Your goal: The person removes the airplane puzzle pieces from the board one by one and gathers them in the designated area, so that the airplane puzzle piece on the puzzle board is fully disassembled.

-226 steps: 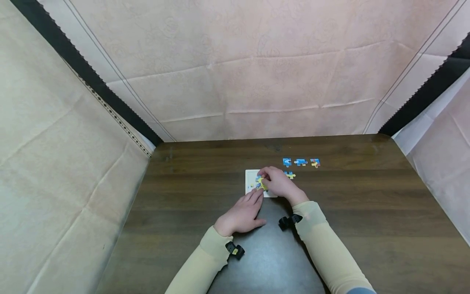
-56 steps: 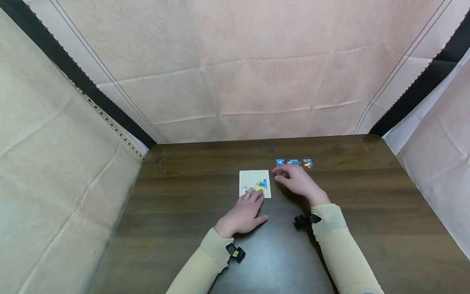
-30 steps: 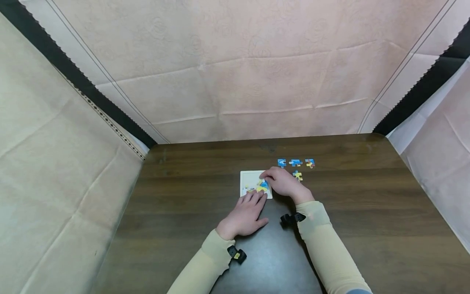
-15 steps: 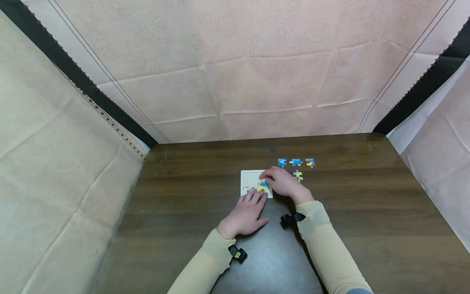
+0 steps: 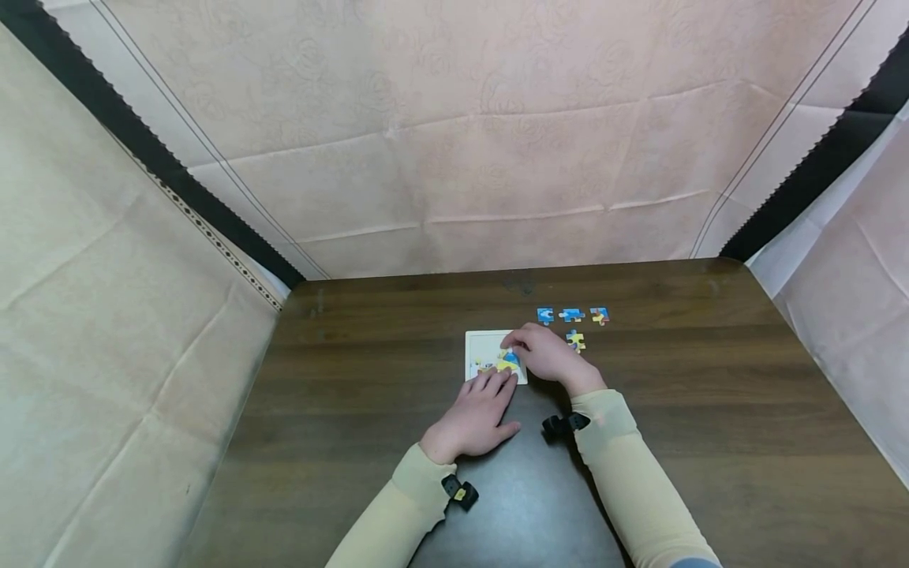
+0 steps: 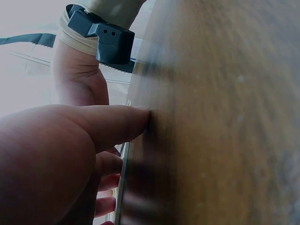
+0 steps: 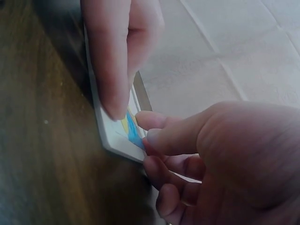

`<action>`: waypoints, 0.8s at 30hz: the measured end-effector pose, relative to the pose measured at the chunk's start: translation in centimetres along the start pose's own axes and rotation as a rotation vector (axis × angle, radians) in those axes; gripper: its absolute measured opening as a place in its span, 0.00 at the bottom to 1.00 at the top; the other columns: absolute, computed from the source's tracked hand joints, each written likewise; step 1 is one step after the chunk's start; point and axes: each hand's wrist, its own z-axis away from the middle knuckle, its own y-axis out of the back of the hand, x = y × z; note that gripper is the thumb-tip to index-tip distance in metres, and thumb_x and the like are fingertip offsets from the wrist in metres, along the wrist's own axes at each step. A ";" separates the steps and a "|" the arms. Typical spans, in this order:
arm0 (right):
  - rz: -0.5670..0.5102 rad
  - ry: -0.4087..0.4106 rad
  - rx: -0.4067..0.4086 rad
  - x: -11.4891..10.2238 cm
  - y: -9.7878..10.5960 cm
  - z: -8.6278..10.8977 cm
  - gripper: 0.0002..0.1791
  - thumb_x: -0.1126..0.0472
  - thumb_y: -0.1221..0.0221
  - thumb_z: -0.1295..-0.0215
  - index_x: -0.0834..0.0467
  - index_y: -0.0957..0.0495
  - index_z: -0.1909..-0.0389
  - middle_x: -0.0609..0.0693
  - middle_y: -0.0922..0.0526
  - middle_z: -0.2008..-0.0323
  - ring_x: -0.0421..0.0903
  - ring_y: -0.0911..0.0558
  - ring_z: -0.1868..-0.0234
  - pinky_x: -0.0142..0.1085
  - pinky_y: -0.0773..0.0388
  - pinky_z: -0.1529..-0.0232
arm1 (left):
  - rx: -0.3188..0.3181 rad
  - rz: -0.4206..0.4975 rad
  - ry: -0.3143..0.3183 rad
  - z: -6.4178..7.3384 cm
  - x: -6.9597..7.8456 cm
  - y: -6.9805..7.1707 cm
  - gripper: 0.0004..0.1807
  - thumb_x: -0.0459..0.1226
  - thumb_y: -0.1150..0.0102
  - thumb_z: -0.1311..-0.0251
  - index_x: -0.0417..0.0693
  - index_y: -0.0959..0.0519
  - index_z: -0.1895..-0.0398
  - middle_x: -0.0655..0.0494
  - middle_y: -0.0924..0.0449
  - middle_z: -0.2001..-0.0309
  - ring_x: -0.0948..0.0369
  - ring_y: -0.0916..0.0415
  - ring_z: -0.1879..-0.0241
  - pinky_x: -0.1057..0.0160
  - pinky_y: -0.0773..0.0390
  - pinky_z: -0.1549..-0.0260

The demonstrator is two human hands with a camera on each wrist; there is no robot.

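Note:
My left hand (image 5: 470, 418) lies with fingers extended on the lower edge of a white puzzle board (image 5: 478, 345). Printed yellow and blue parts show near the board's lower right. At the upper right of the board, my right hand (image 5: 548, 360) pinches a puzzle piece, mostly hidden in the head view. In the right wrist view, the thumb and index finger of this hand meet beside a blue and yellow patch (image 7: 133, 136) on the board; the held piece's outline is unclear. Just right of that hand lies a loose yellow and blue puzzle piece (image 5: 576, 341).
Farther back, a row of loose pieces holds a blue one (image 5: 544, 315), another blue one (image 5: 571, 315) and a multicoloured one (image 5: 600, 315). All rests on a brown wooden table (image 5: 383, 347). Pale cloth (image 5: 497, 158) hangs behind its far edge.
From above the loose pieces, my right hand has moved left onto the board, uncovering the yellow and blue piece. Over the last second it stays there; my left hand has kept its place.

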 end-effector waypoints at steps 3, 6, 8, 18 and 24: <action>-0.001 -0.003 -0.002 -0.1 -0.1 0.0 0.13 0.63 0.44 0.18 0.54 0.13 0.43 0.55 0.18 0.46 0.52 0.18 0.49 0.53 0.20 0.40 | 0.003 -0.005 0.000 0.0 0.0 -0.1 0.44 0.59 0.45 0.22 0.47 0.44 0.13 0.51 0.49 0.14 0.49 0.54 0.16 0.43 0.44 0.22; 0.003 -0.007 -0.004 -0.1 -0.1 0.0 0.13 0.63 0.44 0.17 0.54 0.13 0.43 0.55 0.18 0.47 0.52 0.19 0.50 0.52 0.20 0.41 | 0.008 -0.012 0.000 0.0 0.0 -0.1 0.44 0.59 0.45 0.22 0.47 0.44 0.13 0.51 0.50 0.14 0.50 0.54 0.16 0.43 0.44 0.22; 0.007 -0.008 -0.004 -0.1 -0.1 -0.1 0.13 0.63 0.44 0.18 0.54 0.13 0.43 0.54 0.18 0.48 0.51 0.19 0.51 0.52 0.20 0.41 | 0.011 -0.015 0.001 0.1 0.0 -0.1 0.44 0.59 0.45 0.22 0.47 0.44 0.13 0.51 0.51 0.14 0.50 0.54 0.16 0.44 0.45 0.22; 0.017 0.016 0.006 0.0 -0.1 -0.1 0.13 0.64 0.43 0.19 0.58 0.14 0.42 0.55 0.18 0.49 0.52 0.19 0.51 0.53 0.20 0.41 | -0.006 -0.011 0.009 0.1 0.1 -0.1 0.45 0.59 0.47 0.21 0.47 0.46 0.13 0.54 0.55 0.12 0.51 0.58 0.15 0.44 0.47 0.20; 0.004 0.021 0.005 0.1 0.0 0.0 0.13 0.66 0.43 0.19 0.58 0.14 0.43 0.54 0.18 0.50 0.51 0.19 0.51 0.52 0.20 0.41 | -0.006 -0.028 0.010 0.1 0.2 0.1 0.44 0.59 0.47 0.21 0.47 0.46 0.13 0.54 0.54 0.13 0.51 0.57 0.15 0.45 0.46 0.21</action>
